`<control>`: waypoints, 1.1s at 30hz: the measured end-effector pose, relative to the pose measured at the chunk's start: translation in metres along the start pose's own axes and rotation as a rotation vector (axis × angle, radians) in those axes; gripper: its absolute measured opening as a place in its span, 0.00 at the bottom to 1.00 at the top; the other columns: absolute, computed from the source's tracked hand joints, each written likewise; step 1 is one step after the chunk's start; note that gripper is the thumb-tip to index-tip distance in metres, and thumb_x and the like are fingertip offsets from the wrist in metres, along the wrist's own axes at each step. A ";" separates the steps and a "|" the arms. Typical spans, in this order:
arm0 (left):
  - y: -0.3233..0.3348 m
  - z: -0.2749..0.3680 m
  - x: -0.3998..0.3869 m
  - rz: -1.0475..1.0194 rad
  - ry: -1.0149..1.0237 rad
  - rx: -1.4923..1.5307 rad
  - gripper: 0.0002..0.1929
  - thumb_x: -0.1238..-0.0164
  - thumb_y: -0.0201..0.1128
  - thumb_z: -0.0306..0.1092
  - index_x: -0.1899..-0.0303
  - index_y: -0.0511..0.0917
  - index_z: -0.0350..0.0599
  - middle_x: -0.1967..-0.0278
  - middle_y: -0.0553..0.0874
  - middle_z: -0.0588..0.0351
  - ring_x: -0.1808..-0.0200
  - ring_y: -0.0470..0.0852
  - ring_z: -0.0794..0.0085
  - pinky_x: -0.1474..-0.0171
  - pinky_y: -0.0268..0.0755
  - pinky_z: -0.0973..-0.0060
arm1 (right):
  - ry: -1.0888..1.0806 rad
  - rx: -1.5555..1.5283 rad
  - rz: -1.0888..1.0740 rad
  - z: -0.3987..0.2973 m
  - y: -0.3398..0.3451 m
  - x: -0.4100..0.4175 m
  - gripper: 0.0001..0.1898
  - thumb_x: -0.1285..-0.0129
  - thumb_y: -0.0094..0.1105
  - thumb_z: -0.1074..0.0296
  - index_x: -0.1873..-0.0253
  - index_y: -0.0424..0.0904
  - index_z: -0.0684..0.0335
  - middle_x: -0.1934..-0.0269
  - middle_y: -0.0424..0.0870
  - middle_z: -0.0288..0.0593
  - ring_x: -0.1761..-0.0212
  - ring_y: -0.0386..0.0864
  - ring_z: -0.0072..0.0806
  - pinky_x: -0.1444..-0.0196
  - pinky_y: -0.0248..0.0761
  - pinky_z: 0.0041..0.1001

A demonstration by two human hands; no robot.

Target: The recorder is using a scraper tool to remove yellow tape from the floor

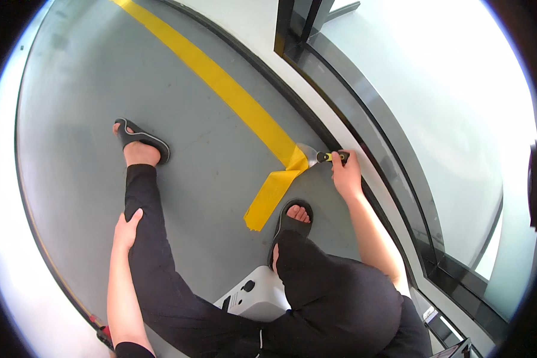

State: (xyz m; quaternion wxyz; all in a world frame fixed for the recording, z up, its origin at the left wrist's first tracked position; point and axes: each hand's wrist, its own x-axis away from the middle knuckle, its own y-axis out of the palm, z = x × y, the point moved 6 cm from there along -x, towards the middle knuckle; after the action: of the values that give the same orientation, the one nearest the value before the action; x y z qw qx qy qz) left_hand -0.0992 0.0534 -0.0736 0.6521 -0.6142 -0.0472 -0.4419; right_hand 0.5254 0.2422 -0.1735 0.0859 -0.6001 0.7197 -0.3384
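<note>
My right hand (347, 175) grips the black and yellow handle of a scraper (326, 157). Its broad metal blade lies at the fold of a strip of yellow floor tape (232, 94), partly hidden under the tape. From that fold a loose end of the tape (266, 203) doubles back towards me, its ragged tip near my sandal. The long part of the strip runs along the grey floor to the upper left. My left hand (126, 229) rests on my left shin, over the black trousers, and holds no tool.
A white wall base with a black skirting strip (268, 62) curves along the right, below dark-framed glass (420, 112). Between my legs stands a white box-like unit (259, 295). My black sandals (145, 138) are planted on the grey floor (197, 188). Something red (105, 332) sits at lower left.
</note>
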 end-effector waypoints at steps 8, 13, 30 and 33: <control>-0.003 0.003 0.005 0.066 0.003 -0.070 0.46 0.36 0.64 0.63 0.31 0.66 0.28 0.36 0.76 0.31 0.32 0.75 0.48 0.31 0.65 0.63 | -0.189 0.168 -0.059 -0.057 0.000 -0.015 0.18 0.30 0.60 0.60 0.49 0.74 0.72 0.56 0.83 0.63 0.53 0.82 0.55 0.49 0.74 0.44; -0.001 -0.001 0.001 0.032 0.026 -0.002 0.45 0.36 0.65 0.62 0.32 0.67 0.27 0.37 0.77 0.31 0.33 0.75 0.48 0.31 0.65 0.62 | -0.211 0.322 -0.056 -0.067 -0.010 -0.012 0.18 0.30 0.60 0.60 0.49 0.74 0.73 0.56 0.82 0.64 0.50 0.81 0.57 0.47 0.73 0.45; 0.000 0.009 0.006 0.028 0.064 0.011 0.38 0.33 0.64 0.59 0.37 0.73 0.29 0.41 0.81 0.35 0.38 0.80 0.51 0.35 0.69 0.64 | 0.364 -0.092 -0.139 0.002 -0.008 0.017 0.20 0.26 0.56 0.58 0.43 0.70 0.71 0.73 0.79 0.43 0.83 0.76 0.26 0.84 0.67 0.29; 0.000 0.003 0.002 0.046 0.057 0.037 0.38 0.33 0.64 0.60 0.37 0.73 0.30 0.41 0.81 0.35 0.38 0.80 0.51 0.35 0.69 0.64 | 0.426 -0.209 -0.065 0.029 -0.009 0.026 0.17 0.26 0.56 0.59 0.45 0.70 0.69 0.74 0.76 0.39 0.84 0.71 0.23 0.84 0.64 0.27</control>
State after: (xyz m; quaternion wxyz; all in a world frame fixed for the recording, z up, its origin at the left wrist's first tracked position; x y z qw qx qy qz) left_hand -0.0964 0.0547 -0.0718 0.6744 -0.5900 -0.0227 -0.4434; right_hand 0.5412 0.2072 -0.1826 -0.1414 -0.5436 0.7330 -0.3837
